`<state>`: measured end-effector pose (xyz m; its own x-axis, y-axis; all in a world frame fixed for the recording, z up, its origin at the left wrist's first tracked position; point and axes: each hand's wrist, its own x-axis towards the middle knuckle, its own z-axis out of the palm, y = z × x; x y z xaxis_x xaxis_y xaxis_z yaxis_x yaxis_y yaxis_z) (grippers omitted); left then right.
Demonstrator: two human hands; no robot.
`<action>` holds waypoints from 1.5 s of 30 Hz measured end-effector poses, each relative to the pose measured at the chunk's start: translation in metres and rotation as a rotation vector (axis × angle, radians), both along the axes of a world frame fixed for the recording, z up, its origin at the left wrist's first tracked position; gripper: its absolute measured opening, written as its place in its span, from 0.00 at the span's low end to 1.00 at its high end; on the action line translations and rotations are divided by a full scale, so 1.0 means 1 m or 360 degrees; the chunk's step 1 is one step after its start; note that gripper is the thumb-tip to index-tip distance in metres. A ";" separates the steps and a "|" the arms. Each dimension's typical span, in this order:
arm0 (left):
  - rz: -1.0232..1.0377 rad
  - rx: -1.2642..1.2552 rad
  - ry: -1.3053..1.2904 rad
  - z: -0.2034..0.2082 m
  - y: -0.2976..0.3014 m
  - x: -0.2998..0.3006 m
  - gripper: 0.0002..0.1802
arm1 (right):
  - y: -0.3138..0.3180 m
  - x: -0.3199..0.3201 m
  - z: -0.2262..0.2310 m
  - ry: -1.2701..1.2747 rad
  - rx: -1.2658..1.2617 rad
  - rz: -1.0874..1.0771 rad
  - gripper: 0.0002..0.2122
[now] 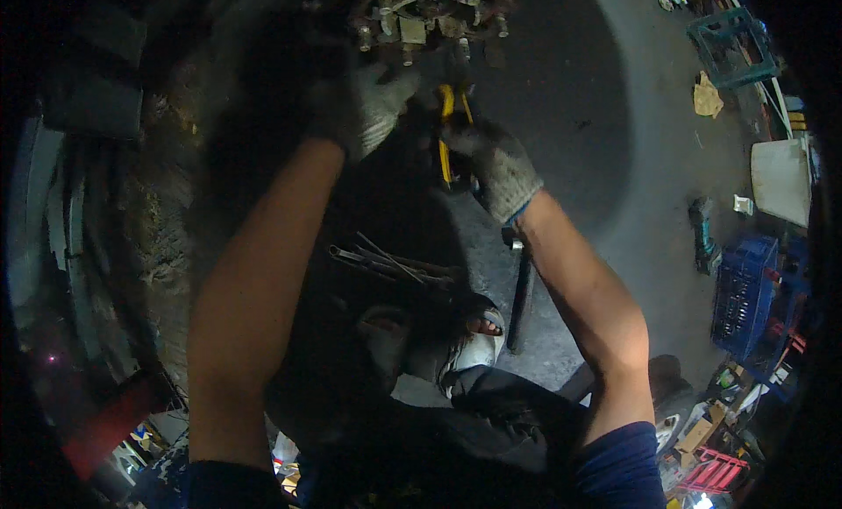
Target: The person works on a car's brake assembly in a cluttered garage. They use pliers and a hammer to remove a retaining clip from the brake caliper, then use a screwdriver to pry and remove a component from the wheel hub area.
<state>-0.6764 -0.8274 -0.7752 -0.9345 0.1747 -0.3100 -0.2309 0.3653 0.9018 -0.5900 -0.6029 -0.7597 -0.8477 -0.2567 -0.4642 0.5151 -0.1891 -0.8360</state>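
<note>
My right hand (502, 165), in a grey knit glove, is closed around yellow-handled pliers (446, 158). Their dark head points up toward a rusty wheel hub (449, 27) with several studs, at the top of the view. My left hand (379, 110), gloved the same way, is just below the hub on its left side. Its fingers stretch toward the right, partly in shadow, and nothing shows in them. A gap separates the two hands.
Several wrenches and thin rods (386, 263) lie on the floor before my feet. Beside them is a dark bar (522, 298) with a shiny end. To the right are a cordless power tool (704, 235), a blue crate (745, 290), a green crate (732, 49) and a white container (781, 180).
</note>
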 end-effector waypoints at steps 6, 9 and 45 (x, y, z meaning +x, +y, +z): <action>-0.0399 -0.0548 0.0794 0.035 0.009 0.017 0.18 | -0.020 -0.021 0.026 -0.0299 -0.0465 -0.0173 0.11; -0.0555 -0.1200 0.1418 0.041 -0.005 0.016 0.17 | -0.024 -0.028 0.027 -0.0353 -0.0719 -0.0276 0.12; -0.0508 -0.0678 0.1138 0.046 0.029 -0.006 0.24 | -0.036 -0.042 -0.033 0.1287 0.0327 0.0267 0.12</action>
